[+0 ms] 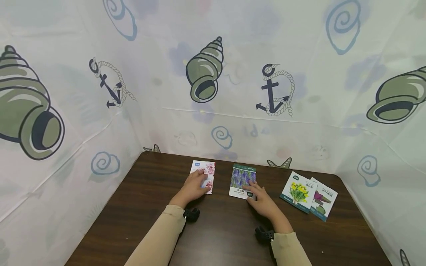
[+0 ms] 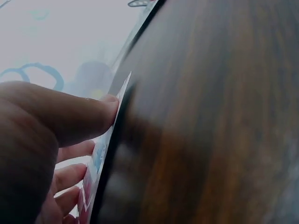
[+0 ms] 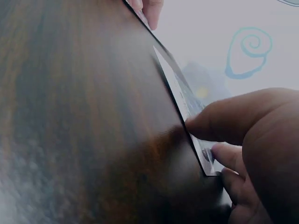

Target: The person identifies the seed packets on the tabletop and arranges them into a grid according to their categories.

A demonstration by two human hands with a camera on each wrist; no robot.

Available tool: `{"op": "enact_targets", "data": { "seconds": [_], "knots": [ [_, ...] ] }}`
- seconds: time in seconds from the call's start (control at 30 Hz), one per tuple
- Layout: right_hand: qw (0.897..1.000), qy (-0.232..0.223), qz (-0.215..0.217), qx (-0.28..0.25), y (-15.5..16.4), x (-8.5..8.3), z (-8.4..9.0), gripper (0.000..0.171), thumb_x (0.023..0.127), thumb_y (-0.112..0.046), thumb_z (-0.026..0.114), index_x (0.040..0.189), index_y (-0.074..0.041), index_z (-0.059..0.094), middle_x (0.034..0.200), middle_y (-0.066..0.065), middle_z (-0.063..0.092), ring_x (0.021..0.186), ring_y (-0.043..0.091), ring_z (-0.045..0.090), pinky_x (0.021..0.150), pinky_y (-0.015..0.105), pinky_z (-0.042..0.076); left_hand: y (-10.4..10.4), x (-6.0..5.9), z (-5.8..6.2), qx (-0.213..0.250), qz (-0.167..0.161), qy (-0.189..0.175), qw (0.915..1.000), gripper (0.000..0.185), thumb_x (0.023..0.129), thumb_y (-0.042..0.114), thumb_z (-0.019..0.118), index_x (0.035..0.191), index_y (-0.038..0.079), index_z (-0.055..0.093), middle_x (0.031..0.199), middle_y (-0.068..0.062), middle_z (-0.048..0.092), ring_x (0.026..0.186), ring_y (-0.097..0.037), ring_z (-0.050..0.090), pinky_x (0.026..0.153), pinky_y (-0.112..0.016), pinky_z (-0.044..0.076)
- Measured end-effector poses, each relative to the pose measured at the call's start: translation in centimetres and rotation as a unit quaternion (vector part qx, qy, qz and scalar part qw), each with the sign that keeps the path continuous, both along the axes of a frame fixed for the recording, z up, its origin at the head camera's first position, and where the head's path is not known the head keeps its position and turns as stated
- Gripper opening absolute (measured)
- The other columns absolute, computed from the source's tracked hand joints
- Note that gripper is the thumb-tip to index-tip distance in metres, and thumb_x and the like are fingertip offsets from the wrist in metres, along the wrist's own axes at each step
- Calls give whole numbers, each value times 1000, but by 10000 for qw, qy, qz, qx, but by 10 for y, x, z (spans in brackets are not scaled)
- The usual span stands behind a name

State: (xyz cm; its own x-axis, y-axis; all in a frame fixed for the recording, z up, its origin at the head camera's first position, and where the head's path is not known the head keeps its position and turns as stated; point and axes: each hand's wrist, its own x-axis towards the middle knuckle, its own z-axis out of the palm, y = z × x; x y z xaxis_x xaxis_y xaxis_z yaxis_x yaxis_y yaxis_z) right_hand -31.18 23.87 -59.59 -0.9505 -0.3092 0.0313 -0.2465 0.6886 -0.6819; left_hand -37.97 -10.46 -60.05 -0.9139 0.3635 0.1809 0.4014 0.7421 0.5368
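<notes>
On the dark table, my left hand (image 1: 194, 186) lies over a pink-flowered seed packet (image 1: 210, 173). The left wrist view shows the thumb (image 2: 88, 112) at that packet's near edge and the other fingers (image 2: 70, 177) against its printed face. To the right, my right hand (image 1: 264, 203) touches the lower right part of a seed packet with purple flower spikes (image 1: 239, 178). Its thumb (image 3: 212, 122) meets the packet's edge in the right wrist view, with the fingers near a corner. Both packets lie flat, partly covered by the hands.
At the right, a yellow-flowered seed packet (image 1: 298, 192) overlaps another packet with a purple and green picture (image 1: 324, 201). The brown wood-grain table (image 1: 223, 236) ends at a patterned white cloth wall (image 1: 159, 85) behind and on both sides.
</notes>
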Motion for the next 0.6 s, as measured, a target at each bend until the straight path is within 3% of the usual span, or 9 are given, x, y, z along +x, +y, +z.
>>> {"op": "enact_targets", "data": {
  "seconds": [0.23,0.47,0.6],
  "knots": [
    [9999,46,-140,67,0,1,0,50,110,-10,63,159,-18,59,178,24,25,166,53,18,123,74,37,-1,1,1,76,-96,26,9999,63,96,27,81,149,-3,64,165,-27,49,158,-49,41,129,-67,32],
    [10000,-8,-34,73,-1,1,1,52,112,-10,60,163,-19,54,180,20,27,170,45,10,135,71,5,-1,3,3,-101,-96,-225,9996,64,101,30,76,156,2,59,173,-24,41,165,-47,30,134,-65,25],
    [9999,-94,-33,50,-2,1,2,53,112,-11,60,164,-20,53,181,18,25,171,42,8,136,69,4,-2,3,3,-249,-122,-306,9991,65,104,33,72,159,4,56,175,-22,37,167,-46,26,135,-65,22]
  ]
}}
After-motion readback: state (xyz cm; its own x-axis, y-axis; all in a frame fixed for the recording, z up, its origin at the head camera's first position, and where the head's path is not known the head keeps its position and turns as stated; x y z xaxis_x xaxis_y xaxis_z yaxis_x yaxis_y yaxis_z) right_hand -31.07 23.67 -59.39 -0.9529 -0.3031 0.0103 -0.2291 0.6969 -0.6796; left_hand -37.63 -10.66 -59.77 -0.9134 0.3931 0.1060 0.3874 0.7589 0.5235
